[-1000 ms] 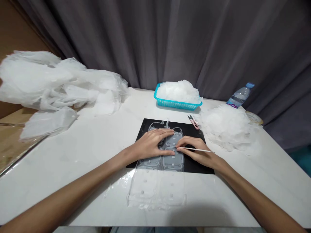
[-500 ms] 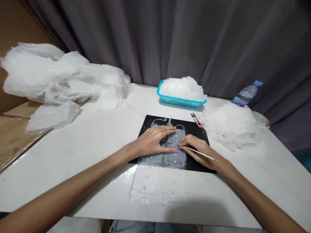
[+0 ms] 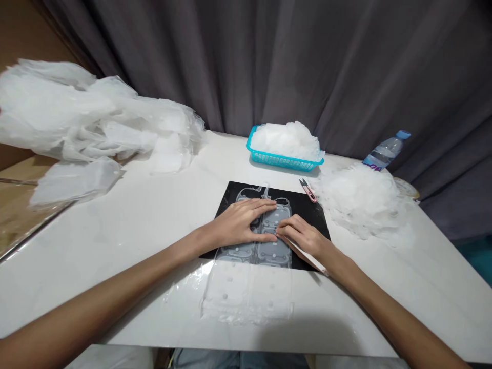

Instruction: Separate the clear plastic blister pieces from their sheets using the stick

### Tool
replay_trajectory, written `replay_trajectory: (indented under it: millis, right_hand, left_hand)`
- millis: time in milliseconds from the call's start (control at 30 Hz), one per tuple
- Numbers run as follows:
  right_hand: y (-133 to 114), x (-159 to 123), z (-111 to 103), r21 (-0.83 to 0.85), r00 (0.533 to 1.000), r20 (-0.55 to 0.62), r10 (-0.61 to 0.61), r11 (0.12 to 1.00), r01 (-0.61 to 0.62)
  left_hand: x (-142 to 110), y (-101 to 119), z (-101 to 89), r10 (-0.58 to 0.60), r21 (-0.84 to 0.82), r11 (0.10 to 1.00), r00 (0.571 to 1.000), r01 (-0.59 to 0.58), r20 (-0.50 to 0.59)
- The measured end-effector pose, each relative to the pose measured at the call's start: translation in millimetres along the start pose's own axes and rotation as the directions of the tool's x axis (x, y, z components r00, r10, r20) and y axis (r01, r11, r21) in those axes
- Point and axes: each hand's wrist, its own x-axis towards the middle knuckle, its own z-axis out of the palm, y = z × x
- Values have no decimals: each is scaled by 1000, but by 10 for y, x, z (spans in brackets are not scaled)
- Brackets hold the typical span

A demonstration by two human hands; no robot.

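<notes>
A sheet of clear, soft-looking molded plastic [image 3: 273, 249] with rounded rectangular panels lies partly on a black mat [image 3: 303, 201] and partly on the white table. My left hand [image 3: 242, 221] rests flat on the sheet, fingers stretched and thumb apart, holding nothing. Close to its thumb, my right hand [image 3: 303, 234] is closed in a pinch at the sheet's middle. From under that hand a slim, pale tool [image 3: 313, 260] slants back toward the wrist. Its tip is hidden by the fingers, and I cannot tell its exact kind.
Pink-handled thread snips [image 3: 308, 191] lie at the mat's upper right edge. Behind is a turquoise basket [image 3: 284, 160] heaped with white translucent pieces. A loose pile of such pieces [image 3: 357, 200] lies right, near a water bottle [image 3: 388, 149]. Large translucent sheets [image 3: 92, 118] are heaped left.
My right hand has turned, so the pale tool now lies lower and shows a broader side. My left hand stays flat on the sheet. The whole view has shifted slightly.
</notes>
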Motion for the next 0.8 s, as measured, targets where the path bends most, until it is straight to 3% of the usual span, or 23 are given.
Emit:
replay_trajectory:
  millis: [133,267,367,433,500,567,633,700,800]
  right_hand:
    - [11,12,3,-127,999,-47,27,991,-33]
    - [-13,-11,-8,-238,999,53,3,971,9]
    - [-21,-2,-26,-213,996,84,-30,976,47]
    - [39,50,-49,-164,1000,-3,20,986,-21]
    - [177,130,-87,-93,975,-164,150,982,-167]
    - [359,204,-142,-2,898,-325,297,949,-315]
    - [503,247,-210,83,823,-405,399,912,-402]
    - [530,257,-274,164,812,-375,446,894,-416]
    - [324,256,-337,257,891,-184,415,895,-363]
  left_hand:
    - [2,17,-19,-7,22,1000,1000,6,16]
    - [3,9,-11,-8,8,1000,1000,8,22]
    - [8,-5,19,-8,-33,999,1000,9,29]
    - [13,-9,32,-12,-55,998,999,15,52]
    - [18,-11,31,-25,-65,997,996,31,86]
    - [20,-16,22,-47,-77,995,993,56,112]
    - [18,-24,16,-70,-103,991,990,83,122]
    - [18,-30,22,-83,-147,984,992,97,96]
    - [37,-6,40,-106,-267,960,992,84,-67]
